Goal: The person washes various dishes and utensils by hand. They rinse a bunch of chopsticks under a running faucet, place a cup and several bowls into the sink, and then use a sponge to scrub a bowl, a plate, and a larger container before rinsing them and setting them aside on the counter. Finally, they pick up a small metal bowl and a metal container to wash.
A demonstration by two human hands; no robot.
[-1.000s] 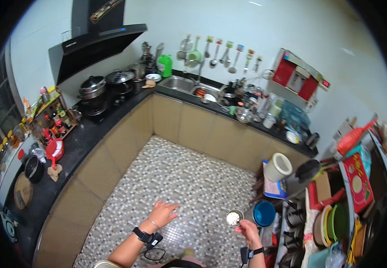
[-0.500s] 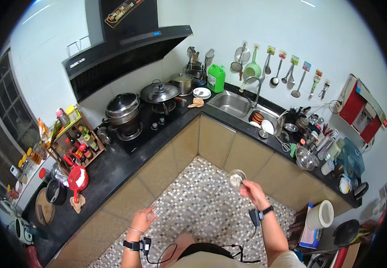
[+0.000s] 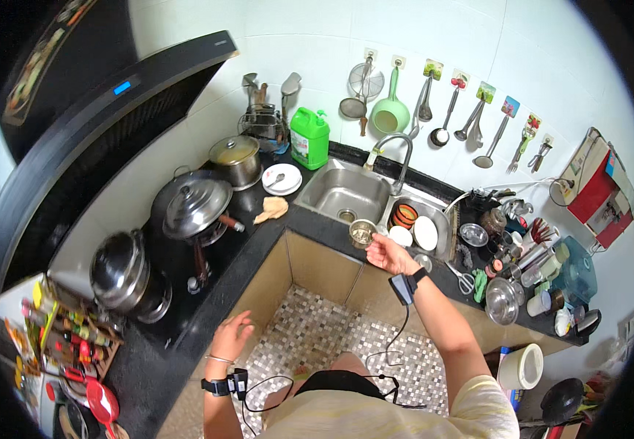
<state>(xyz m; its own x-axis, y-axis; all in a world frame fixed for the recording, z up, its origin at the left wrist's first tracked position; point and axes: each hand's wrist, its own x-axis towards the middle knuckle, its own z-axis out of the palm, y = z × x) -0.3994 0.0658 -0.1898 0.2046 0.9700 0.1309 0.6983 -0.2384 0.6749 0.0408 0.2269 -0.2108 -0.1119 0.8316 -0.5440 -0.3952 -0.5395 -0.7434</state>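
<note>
Gripped at its rim by my right hand [image 3: 391, 256] is a small round metal cup [image 3: 362, 233] with something pale inside, too small to name. The cup is at the front edge of the sink [image 3: 335, 192], by the left basin. Orange bowls [image 3: 404, 216] and a white plate [image 3: 425, 233] sit in the right basin. Lower left, my left hand [image 3: 230, 336] hangs in front of the cabinets with its fingers apart and nothing in it. A curved faucet [image 3: 403, 164] rises behind the basins.
Left of the sink are a green jug [image 3: 309, 139], white plates [image 3: 282, 178], a tan cloth [image 3: 271, 210] and a lidded pot [image 3: 235, 162]. A wok [image 3: 192, 207] and a steamer pot [image 3: 121, 271] stand on the stove. Scissors [image 3: 465, 281] and a metal bowl [image 3: 503, 301] lie to the right.
My right hand has brought the metal cup forward from over the floor to the sink's front edge. The view has moved closer to the sink; my left hand stays low and empty.
</note>
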